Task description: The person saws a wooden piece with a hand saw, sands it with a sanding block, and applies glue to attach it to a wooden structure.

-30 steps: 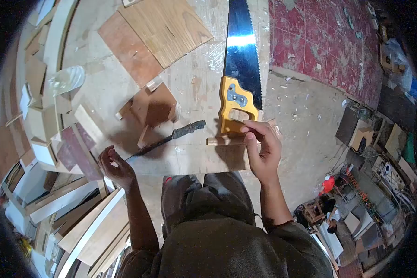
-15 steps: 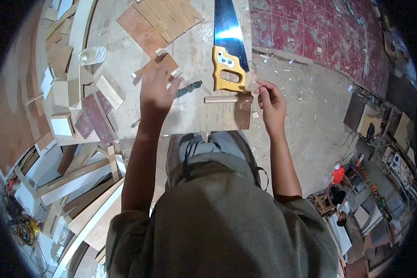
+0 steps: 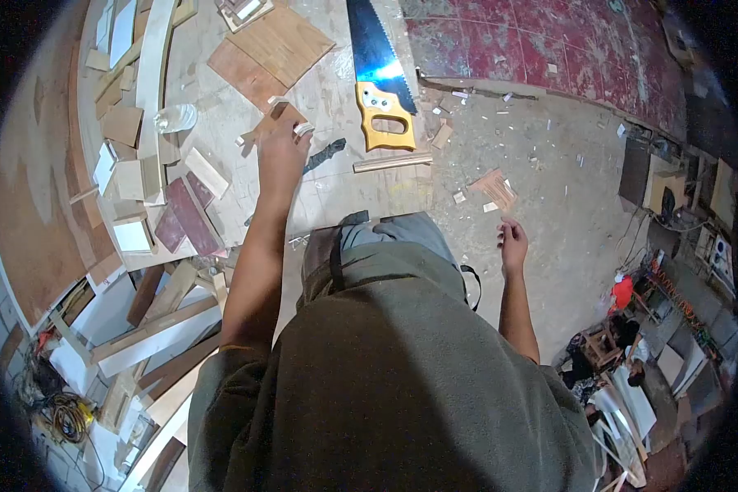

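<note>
My left hand (image 3: 281, 160) is over the workbench (image 3: 320, 193), its fingers closed at the pale block end of a small brown wooden piece (image 3: 271, 123). Part of that piece is hidden under the hand. A dark, crumpled strip (image 3: 325, 156) lies just right of my fingers. Off the bench's right side, my right hand (image 3: 512, 244) hangs low over the floor, fingers loosely bent and apart with nothing in them. Just beyond it, a flat brown wood offcut (image 3: 495, 190) shows against the floor. A yellow-handled handsaw (image 3: 385, 121) lies on the bench above a thin wooden strip (image 3: 393, 163).
Thin wooden boards (image 3: 275, 49) lie at the bench's far side. A clear plastic container (image 3: 175, 119) stands among wood blocks on the left. Scrap lumber (image 3: 156, 324) is piled at lower left. Other people (image 3: 631, 353) are at lower right. Wood scraps litter the concrete floor (image 3: 549, 172).
My right hand has moved away from the bench edge, outward and down. The brown offcut has left the bench corner and shows over the floor. My left fingers have closed at the small wooden piece.
</note>
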`<control>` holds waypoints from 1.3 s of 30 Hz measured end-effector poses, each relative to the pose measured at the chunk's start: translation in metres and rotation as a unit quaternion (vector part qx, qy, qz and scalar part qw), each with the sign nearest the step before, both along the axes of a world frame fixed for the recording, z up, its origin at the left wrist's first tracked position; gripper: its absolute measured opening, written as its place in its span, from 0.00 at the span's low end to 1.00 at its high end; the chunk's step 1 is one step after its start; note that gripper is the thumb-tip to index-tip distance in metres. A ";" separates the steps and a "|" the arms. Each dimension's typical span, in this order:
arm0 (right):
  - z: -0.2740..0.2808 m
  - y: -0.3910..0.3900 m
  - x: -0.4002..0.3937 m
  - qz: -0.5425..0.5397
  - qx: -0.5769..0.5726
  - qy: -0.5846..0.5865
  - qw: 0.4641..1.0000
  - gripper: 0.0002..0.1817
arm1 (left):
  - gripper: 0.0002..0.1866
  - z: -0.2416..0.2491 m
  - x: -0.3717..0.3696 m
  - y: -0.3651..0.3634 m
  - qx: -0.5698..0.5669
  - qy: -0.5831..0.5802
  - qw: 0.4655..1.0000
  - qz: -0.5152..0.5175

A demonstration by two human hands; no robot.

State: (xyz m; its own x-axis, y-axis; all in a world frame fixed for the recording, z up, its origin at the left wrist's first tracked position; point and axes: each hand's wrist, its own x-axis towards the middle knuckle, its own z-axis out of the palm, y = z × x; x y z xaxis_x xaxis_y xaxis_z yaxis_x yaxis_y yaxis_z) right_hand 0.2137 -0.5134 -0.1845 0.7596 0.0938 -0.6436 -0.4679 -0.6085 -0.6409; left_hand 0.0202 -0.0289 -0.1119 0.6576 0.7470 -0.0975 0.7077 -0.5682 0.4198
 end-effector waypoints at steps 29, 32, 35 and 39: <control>-0.025 -0.069 -0.031 -0.024 -0.029 0.051 0.998 0.14 | 0.09 -0.005 0.005 -0.006 0.058 -0.012 0.998 -0.015; -0.026 -0.070 -0.031 -0.021 -0.032 0.051 0.998 0.14 | 0.09 -0.005 0.005 -0.006 0.052 0.006 0.999 -0.009; -0.027 -0.072 -0.031 -0.021 -0.037 0.052 0.998 0.15 | 0.10 -0.008 0.003 -0.004 0.068 0.001 0.997 -0.022; -0.030 -0.075 -0.032 -0.018 -0.024 0.053 0.998 0.15 | 0.10 -0.012 0.002 -0.002 0.063 0.013 0.998 -0.027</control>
